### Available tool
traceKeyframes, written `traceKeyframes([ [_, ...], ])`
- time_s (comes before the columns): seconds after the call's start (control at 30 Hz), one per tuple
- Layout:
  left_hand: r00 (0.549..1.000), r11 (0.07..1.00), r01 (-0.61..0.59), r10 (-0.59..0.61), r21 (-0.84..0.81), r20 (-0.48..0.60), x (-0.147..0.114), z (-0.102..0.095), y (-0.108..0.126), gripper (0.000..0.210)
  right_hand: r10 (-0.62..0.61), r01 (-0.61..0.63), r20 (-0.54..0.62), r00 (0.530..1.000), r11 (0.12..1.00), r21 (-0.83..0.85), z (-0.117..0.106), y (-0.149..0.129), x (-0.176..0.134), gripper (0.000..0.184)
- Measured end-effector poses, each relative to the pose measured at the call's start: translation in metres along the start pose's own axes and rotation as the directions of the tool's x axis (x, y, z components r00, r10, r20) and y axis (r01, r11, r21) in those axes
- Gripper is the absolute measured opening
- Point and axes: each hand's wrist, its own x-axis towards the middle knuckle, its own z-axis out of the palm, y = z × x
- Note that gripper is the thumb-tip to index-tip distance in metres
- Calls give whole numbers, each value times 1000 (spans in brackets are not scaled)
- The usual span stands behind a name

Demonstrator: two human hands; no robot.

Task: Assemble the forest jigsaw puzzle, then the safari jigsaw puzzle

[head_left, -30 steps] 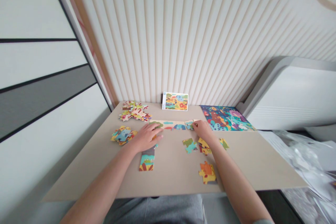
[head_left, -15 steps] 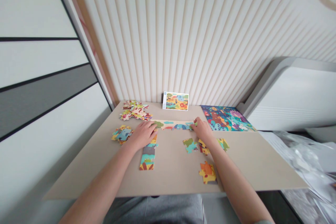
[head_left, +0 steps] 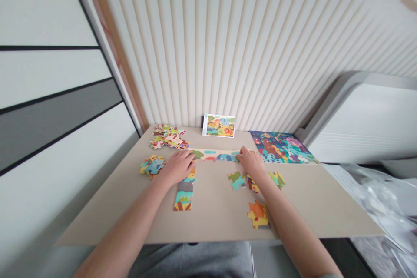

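Observation:
My left hand (head_left: 179, 165) lies flat with its fingers extended over the upper left corner of a joined puzzle strip. From there a top row (head_left: 215, 156) with a tree, clouds and an elephant runs right, and a left column (head_left: 185, 193) runs toward me. At the row's right end my right hand (head_left: 250, 160) has its fingers curled down on a puzzle piece, mostly hidden under them. Below that hand lie a loose green and blue piece (head_left: 236, 180), a yellow and red piece (head_left: 252, 183) partly behind the wrist, and a green piece (head_left: 277, 179). Nearer me are joined orange and yellow pieces (head_left: 258, 216).
A picture card (head_left: 219, 126) stands against the ribbed wall. Two piles of pieces, one pinkish (head_left: 169, 137) and one yellow and blue (head_left: 152, 166), lie at left. A dark, colourful finished puzzle (head_left: 283, 147) lies at back right. Plastic wrapping (head_left: 374, 195) sits beyond the table's right edge.
My right hand has settled slightly lower over the row's right end, and its fingers now cover more of the piece there. My left hand stays in place.

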Motion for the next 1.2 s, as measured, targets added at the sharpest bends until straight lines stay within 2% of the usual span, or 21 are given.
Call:
traceKeyframes([
  [0.23, 1000, 1000, 5, -5, -10, 5, 0, 0, -1, 35, -19, 24, -81, 997, 997, 68, 5, 8, 1, 32],
  [0.4, 1000, 1000, 13, -12, -21, 12, 0, -2, -1, 35, -74, 93, -143, 987, 987, 129, 14, 39, 13, 32],
  [0.6, 1000, 999, 16, -16, -32, 7, 0, -1, 0, 35, -195, 213, -120, 973, 963, 163, 26, 69, 18, 41],
  [0.9, 1000, 999, 20, -19, -27, 10, 0, -3, 1, 35, -133, 157, -141, 981, 972, 175, 33, 75, 21, 38],
  [1.2, 1000, 1000, 18, -18, -20, 18, 1, -2, 0, 37, -93, 117, -107, 990, 963, 243, 25, 80, 16, 56],
])
